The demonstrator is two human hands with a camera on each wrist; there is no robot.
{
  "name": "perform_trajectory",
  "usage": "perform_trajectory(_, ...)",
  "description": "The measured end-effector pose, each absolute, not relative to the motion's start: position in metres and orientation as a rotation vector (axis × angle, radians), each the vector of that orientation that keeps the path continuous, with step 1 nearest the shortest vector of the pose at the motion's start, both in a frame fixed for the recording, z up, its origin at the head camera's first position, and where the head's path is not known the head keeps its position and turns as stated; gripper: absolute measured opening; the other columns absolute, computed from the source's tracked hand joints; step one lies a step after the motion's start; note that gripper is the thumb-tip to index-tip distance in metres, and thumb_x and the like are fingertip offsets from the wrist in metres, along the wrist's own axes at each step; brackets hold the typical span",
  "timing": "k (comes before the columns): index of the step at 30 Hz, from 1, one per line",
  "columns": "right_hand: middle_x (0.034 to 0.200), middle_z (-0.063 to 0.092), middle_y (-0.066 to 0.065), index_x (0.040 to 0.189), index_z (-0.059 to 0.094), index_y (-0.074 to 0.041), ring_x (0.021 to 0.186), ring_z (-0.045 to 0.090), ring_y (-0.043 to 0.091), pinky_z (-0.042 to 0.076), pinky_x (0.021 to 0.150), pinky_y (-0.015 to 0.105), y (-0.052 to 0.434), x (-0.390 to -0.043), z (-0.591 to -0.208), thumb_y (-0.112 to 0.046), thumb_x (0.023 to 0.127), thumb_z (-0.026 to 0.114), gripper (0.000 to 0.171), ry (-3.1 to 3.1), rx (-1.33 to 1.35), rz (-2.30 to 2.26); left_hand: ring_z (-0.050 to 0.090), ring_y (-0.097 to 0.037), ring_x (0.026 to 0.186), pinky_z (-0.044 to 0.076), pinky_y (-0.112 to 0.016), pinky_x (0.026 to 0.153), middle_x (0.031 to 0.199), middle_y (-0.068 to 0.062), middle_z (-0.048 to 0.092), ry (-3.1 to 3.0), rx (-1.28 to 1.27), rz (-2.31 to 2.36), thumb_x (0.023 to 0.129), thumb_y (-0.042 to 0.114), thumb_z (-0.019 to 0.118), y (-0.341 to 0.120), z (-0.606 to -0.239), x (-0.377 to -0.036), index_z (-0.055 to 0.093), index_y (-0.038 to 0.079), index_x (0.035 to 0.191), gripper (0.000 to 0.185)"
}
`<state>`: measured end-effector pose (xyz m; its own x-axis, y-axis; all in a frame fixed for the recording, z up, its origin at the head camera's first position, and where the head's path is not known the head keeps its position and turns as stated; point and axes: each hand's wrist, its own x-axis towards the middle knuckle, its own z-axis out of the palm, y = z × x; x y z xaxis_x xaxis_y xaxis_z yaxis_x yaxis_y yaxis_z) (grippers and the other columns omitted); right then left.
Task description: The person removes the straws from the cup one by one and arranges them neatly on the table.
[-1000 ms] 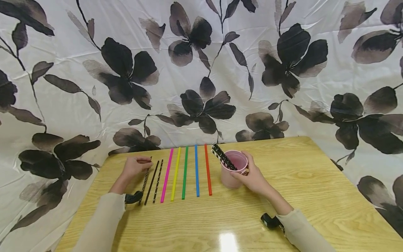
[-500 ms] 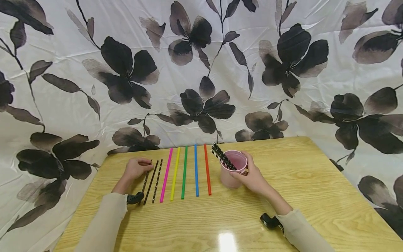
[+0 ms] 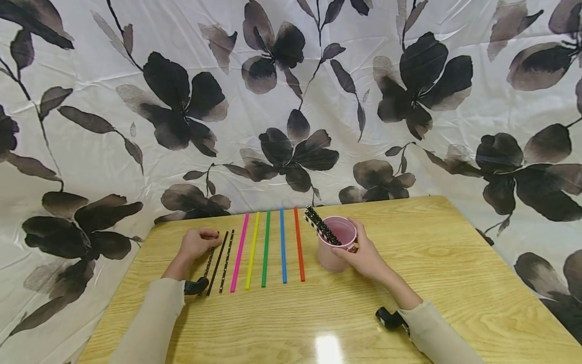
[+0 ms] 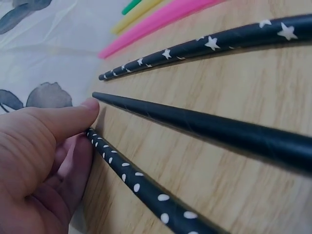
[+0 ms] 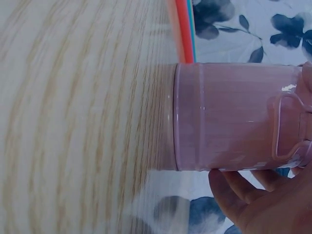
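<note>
L hand [image 3: 196, 243] fingers curling, pinching far tip of dotted black straw [image 4: 141, 190] nr table's [image 3: 454, 283] far-left corner | R hand [image 3: 364, 258] wrapping pink cup [image 3: 334, 250] mid-table, patterned black straws [image 3: 322, 226] sticking out | lying flat: 3 black straws, 5 coloured – pink, yellow, green, blue, orange [image 3: 298, 245] | no writing legible

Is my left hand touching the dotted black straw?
Touching. The left wrist view shows the left hand with fingers against the dotted black straw at its tip.
</note>
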<state>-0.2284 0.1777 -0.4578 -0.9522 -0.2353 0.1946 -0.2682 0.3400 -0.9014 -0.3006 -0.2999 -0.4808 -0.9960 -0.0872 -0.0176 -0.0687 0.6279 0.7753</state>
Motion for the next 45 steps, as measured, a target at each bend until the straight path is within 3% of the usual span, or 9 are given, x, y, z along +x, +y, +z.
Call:
perform_trajectory(7, 0.142, 0.039, 0.029, 0.151, 0.017, -0.004, 0.129, 0.042, 0.042, 0.039, 0.101, 0.055, 0.174, -0.218, -0.44, -0.017, 0.087, 0.075, 0.087, -2.534, 0.516, 1.739, 0.063, -0.023, 0.086, 0.05, -0.026, 0.067, 0.1, -0.015, 0.069, -2.854, 0.132, -1.274, 0.086, 0.018, 0.077, -0.3, -0.481, -0.3, 0.07, -0.004, 0.109, 0.033)
perform_trajectory(13, 0.143, 0.041, 0.02, 0.152, 0.018, -0.016, 0.13, 0.043, 0.034, 0.04, 0.102, 0.05, 0.178, -0.228, -0.459, -0.027, 0.085, 0.078, 0.09, -2.545, 0.485, 1.725, 0.062, -0.024, 0.088, 0.05, -0.031, 0.072, 0.105, -0.015, 0.068, -2.87, 0.153, -1.199, 0.085, 0.028, 0.077, -0.298, -0.482, -0.3, 0.072, -0.001, 0.107, 0.037)
perform_trajectory(18, 0.143, 0.041, 0.018, 0.152, 0.019, -0.018, 0.13, 0.043, 0.032, 0.039, 0.102, 0.05, 0.18, -0.231, -0.464, -0.03, 0.084, 0.078, 0.091, -2.535, 0.486, 1.733, 0.061, -0.024, 0.086, 0.049, -0.036, 0.075, 0.1, -0.013, 0.069, -2.878, 0.21, -1.165, 0.082, 0.033, 0.08, -0.295, -0.48, -0.3, 0.071, 0.0, 0.106, 0.042)
perform_trajectory(29, 0.145, 0.038, 0.025, 0.153, 0.014, -0.01, 0.131, 0.04, 0.039, 0.037, 0.104, 0.054, 0.179, -0.23, -0.462, -0.024, 0.085, 0.078, 0.095, -2.535, 0.489, 1.728, 0.062, -0.026, 0.087, 0.05, -0.036, 0.074, 0.1, -0.014, 0.069, -2.873, 0.182, -1.192, 0.085, 0.024, 0.077, -0.295, -0.48, -0.298, 0.072, 0.0, 0.105, 0.032)
perform_trajectory(37, 0.143, 0.041, 0.021, 0.153, 0.017, -0.015, 0.131, 0.042, 0.035, 0.038, 0.104, 0.051, 0.179, -0.231, -0.463, -0.028, 0.085, 0.078, 0.092, -2.557, 0.464, 1.697, 0.057, -0.024, 0.085, 0.047, -0.031, 0.068, 0.1, -0.014, 0.067, -2.867, 0.185, -1.172, 0.086, 0.024, 0.075, -0.296, -0.48, -0.299, 0.072, -0.001, 0.105, 0.031)
perform_trajectory(45, 0.142, 0.038, 0.029, 0.152, 0.016, -0.005, 0.13, 0.04, 0.042, 0.037, 0.103, 0.055, 0.174, -0.218, -0.44, -0.018, 0.087, 0.075, 0.089, -2.557, 0.489, 1.714, 0.062, -0.025, 0.084, 0.049, -0.034, 0.072, 0.091, -0.01, 0.07, -2.857, 0.141, -1.148, 0.086, 0.016, 0.074, -0.299, -0.483, -0.301, 0.072, -0.003, 0.103, 0.025)
